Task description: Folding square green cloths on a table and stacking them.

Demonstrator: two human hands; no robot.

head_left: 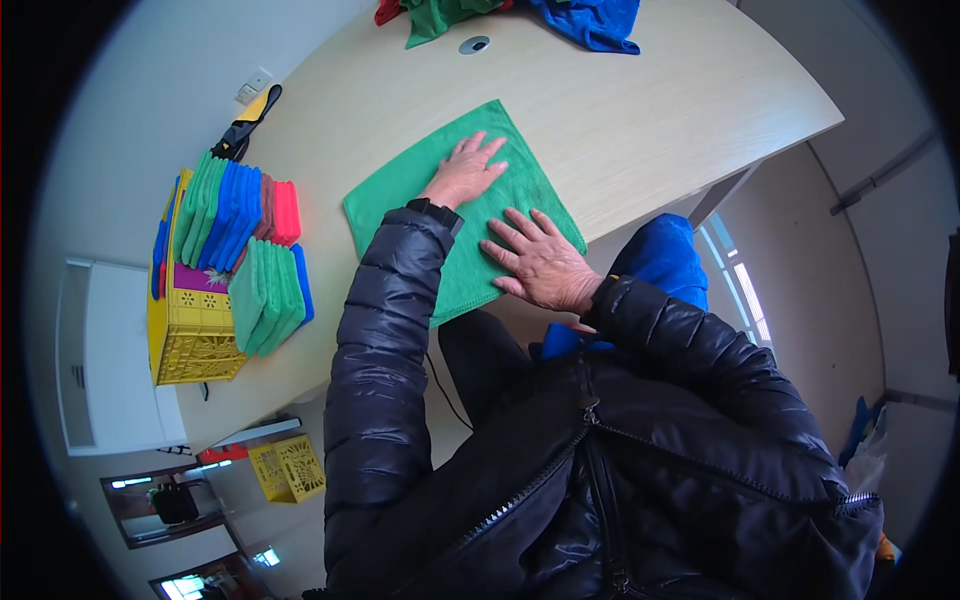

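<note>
A pale wooden worktop [640,110] curved across the room, a yellow crate [195,335] at nine o'clock stacked with folded cloths [235,215]. More loose cloths [590,20] lay at twelve. Centred, a green cloth [400,195] lay spread flat; the left hand [465,172] and right hand [540,262] pressed on it, fingers open, gripping nothing.

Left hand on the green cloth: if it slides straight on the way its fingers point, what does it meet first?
The left hand lies flat on the green cloth, fingers pointing to the far right. It would first cross the cloth's far edge onto bare table. The blue cloth lies further on, perhaps slightly off that line.
</note>
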